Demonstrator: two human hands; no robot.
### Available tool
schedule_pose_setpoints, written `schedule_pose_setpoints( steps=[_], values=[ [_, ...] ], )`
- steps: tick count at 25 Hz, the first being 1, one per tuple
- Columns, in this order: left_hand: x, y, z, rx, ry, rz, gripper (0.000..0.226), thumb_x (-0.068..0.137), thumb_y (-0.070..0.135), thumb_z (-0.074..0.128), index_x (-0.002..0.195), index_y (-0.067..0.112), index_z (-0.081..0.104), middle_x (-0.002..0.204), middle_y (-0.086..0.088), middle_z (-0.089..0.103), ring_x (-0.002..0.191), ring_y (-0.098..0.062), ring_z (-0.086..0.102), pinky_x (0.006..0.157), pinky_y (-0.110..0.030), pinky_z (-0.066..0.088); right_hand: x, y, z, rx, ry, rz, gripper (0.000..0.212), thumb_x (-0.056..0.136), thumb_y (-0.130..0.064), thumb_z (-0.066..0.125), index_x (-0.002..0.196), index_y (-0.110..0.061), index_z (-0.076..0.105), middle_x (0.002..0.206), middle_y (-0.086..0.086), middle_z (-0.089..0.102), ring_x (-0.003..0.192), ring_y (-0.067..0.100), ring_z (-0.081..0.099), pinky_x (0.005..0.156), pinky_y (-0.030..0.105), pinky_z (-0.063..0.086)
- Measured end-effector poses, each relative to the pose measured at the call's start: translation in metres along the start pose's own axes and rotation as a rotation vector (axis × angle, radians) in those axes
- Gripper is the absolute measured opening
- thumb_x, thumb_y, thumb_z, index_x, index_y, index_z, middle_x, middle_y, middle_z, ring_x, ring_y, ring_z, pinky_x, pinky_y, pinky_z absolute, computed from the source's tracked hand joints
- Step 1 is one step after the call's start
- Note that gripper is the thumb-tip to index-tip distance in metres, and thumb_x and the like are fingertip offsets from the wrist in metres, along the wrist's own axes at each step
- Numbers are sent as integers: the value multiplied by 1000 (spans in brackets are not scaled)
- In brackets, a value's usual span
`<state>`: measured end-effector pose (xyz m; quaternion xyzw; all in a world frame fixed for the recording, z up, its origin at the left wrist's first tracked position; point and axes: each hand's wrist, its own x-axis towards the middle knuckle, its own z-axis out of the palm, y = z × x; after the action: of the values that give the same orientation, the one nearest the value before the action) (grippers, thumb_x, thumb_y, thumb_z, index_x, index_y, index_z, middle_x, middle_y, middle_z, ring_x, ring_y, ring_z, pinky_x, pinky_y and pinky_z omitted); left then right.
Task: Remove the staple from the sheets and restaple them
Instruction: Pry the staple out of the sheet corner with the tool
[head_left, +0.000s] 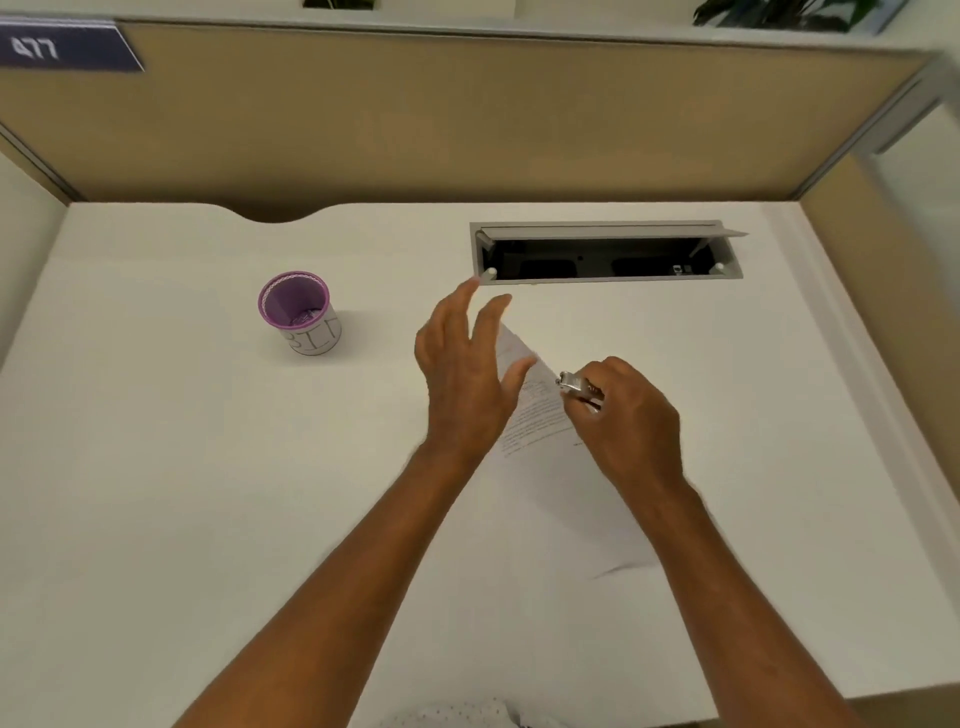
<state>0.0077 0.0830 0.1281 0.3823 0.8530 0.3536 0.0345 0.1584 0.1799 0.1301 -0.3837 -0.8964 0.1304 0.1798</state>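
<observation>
- A tan fabric partition (467, 114) walls the far side of the cubicle we look into, with side panels closing in at left and right; a dark blue sign (62, 49) reading "477", seen mirrored, is fixed at its upper left corner.
- Above the partition we see a pale ledge with dark green plant leaves (779, 13) at the top right.
- A white desk (156, 467) fills most of the view, its far edge cut by a curved notch left of centre.
- A grey cable hatch (605, 252) is set into the desk's far right area, its lid tipped up and the dark recess open beneath it.
- The sheets (540, 415), white with lines of print too blurred for us to read, lie flat on the desk right of centre, running diagonally from near the hatch toward the near edge, between the two forearms.
- The left hand (462, 379) hovers over the left edge of the sheets, fingers spread wide and holding nothing.
- The right hand (628, 415) rests at the right edge of the sheets, fingers curled closed around a small metal staple remover (576, 387) whose tip points at the paper.
- A purple mesh cup (297, 312) with a white label band stands alone left of centre, well apart from the hands.
</observation>
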Motion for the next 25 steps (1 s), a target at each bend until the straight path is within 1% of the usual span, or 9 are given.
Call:
schedule_pose_setpoints(
  steps=[2, 3, 5, 9, 14, 18, 21, 23, 25],
  values=[
    [-21, 13, -1, -583, 66, -365, 59, 86, 42, 79, 135, 25, 52, 142, 0, 52, 132, -21, 52, 98, -15, 51, -9, -6, -9, -36, 168, -4, 16, 93, -29, 68, 82, -21, 60, 79, -5, 61, 65, 14, 49, 55, 20, 31],
    [-29, 20, -3, -920, -8, -533, 52, 87, 43, 77, 130, 23, 55, 133, 1, 60, 124, -22, 62, 85, -15, 57, -16, -10, -11, -59, 235, -31, 17, 95, -31, 64, 83, -20, 60, 80, -4, 62, 66, 15, 50, 58, 23, 33],
    [-37, 23, 1, -1276, -177, -697, 43, 88, 45, 75, 121, 20, 63, 119, -2, 75, 111, -23, 74, 81, -27, 63, -30, -20, -9, -77, 273, -90, 26, 101, -39, 54, 88, -19, 65, 85, -1, 66, 71, 18, 56, 62, 27, 38],
    [-49, 18, -4, -1291, -220, -724, 16, 97, 27, 70, 112, 23, 71, 109, 3, 81, 102, -23, 77, 79, -32, 64, -63, -36, 3, -69, 211, -146, 33, 99, -43, 51, 97, -16, 70, 92, 2, 71, 79, 21, 64, 66, 31, 46],
    [-51, 5, -16, -1388, -348, -737, 29, 102, 21, 60, 129, 11, 66, 124, -9, 76, 112, -30, 74, 82, -34, 64, -82, -52, 6, -3, 158, -120, 31, 84, -31, 81, 106, -13, 71, 103, 7, 72, 90, 24, 68, 71, 35, 56],
    [-46, 2, -22, -1590, -529, -714, 33, 103, 19, 58, 133, 8, 62, 127, -16, 73, 112, -30, 74, 89, -38, 64, -86, -60, -17, 22, 229, -129, 26, 89, -33, 72, 107, -15, 70, 103, 5, 70, 92, 22, 65, 76, 30, 50],
    [-45, -12, -18, -1753, -585, -741, 27, 96, 19, 66, 119, 8, 75, 122, -18, 75, 107, -28, 75, 92, -40, 63, -91, -70, -29, 53, 257, -156, 22, 93, -37, 62, 108, -22, 65, 102, -2, 65, 92, 15, 58, 76, 23, 41],
    [-48, -28, -11, -1596, -538, -811, 19, 95, 20, 67, 104, 9, 79, 116, -19, 76, 99, -27, 77, 83, -39, 66, -93, -74, -24, 97, 228, -128, 20, 91, -34, 62, 110, -27, 61, 101, -8, 61, 92, 11, 55, 76, 23, 40],
    [-55, -48, 4, -1273, -438, -893, 18, 101, 19, 63, 107, 6, 74, 113, -19, 77, 91, -25, 79, 75, -36, 65, -91, -71, -7, 172, 131, -13, 24, 87, -26, 63, 110, -26, 57, 102, -10, 59, 92, 13, 57, 77, 27, 45]
  ],
)
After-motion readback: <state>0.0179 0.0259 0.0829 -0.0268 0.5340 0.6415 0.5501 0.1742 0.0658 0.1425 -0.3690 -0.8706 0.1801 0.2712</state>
